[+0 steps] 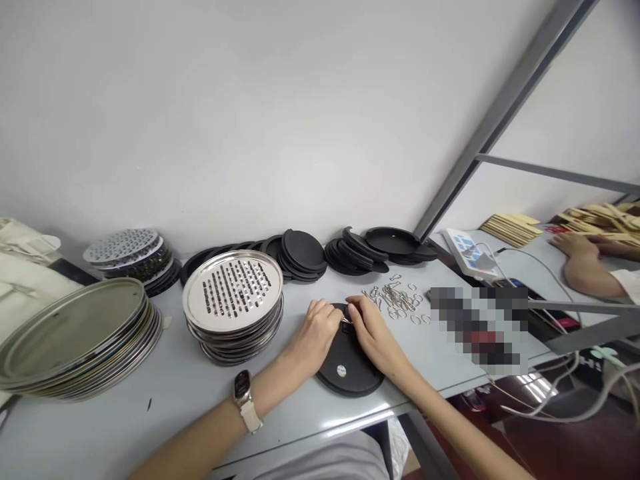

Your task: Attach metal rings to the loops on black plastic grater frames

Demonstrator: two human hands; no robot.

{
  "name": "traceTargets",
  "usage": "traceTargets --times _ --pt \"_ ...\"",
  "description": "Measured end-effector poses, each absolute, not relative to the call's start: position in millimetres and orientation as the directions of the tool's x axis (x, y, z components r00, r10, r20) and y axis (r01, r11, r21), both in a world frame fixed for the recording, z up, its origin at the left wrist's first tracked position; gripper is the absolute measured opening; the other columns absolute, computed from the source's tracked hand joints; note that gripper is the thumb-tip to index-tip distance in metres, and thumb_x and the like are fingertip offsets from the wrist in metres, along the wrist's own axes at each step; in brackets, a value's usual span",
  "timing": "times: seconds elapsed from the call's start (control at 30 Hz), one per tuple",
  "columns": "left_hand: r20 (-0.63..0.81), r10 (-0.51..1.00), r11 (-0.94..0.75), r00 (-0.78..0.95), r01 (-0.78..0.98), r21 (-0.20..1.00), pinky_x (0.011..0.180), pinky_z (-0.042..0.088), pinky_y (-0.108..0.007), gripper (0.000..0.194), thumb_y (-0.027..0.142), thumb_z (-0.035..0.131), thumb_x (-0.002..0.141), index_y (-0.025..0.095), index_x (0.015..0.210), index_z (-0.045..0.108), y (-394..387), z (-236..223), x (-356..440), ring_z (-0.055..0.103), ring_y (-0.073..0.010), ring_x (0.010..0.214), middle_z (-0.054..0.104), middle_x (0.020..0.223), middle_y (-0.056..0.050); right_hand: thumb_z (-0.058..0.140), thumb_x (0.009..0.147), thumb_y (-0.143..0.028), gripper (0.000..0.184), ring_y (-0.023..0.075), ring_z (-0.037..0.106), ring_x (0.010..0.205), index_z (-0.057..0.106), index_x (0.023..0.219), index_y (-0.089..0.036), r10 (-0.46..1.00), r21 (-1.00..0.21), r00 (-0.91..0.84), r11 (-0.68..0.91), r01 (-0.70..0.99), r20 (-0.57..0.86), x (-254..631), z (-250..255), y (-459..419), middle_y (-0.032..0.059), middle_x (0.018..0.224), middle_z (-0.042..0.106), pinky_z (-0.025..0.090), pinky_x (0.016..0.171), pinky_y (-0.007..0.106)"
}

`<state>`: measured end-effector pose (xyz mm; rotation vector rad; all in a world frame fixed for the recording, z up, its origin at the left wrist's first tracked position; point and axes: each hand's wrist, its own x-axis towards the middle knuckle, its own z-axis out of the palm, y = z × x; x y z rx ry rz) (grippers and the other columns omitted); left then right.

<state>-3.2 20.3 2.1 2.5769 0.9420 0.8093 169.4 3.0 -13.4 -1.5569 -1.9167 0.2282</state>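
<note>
Black disc, under left hand and right hand, both pinching metal clip

Nothing is legible; the white label on the black disc is too small.

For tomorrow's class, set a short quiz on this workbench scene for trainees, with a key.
1. True or false: the person's left hand has a wristwatch on its wrist.

2. Multiple choice: what lies under both hands?
A. A wooden board
B. A black round disc
C. A glass plate

3. Short answer: which is nearer the right hand, the pile of small metal loops or the stack of perforated steel discs?

Key:
1. True
2. B
3. The pile of small metal loops
</note>
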Motion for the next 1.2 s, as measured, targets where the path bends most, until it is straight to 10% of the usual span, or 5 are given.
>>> traceTargets --times 1.2 --pt "0.39 0.639 -0.76 0.663 0.466 0.453 0.084 0.044 -0.038 0.033 -0.008 0.036 0.082 0.017 0.087 0.056 21.6 -6.6 2.3 0.048 -0.0229 0.091 0.053 0.087 -0.005 0.031 0.097 -0.015 0.032 0.0248 0.049 0.093 0.047 0.124 -0.021 0.938 -0.45 -0.178 0.302 0.84 0.296 161.3 -11.3 0.3 0.0103 0.103 0.054 0.045 0.085 0.041"
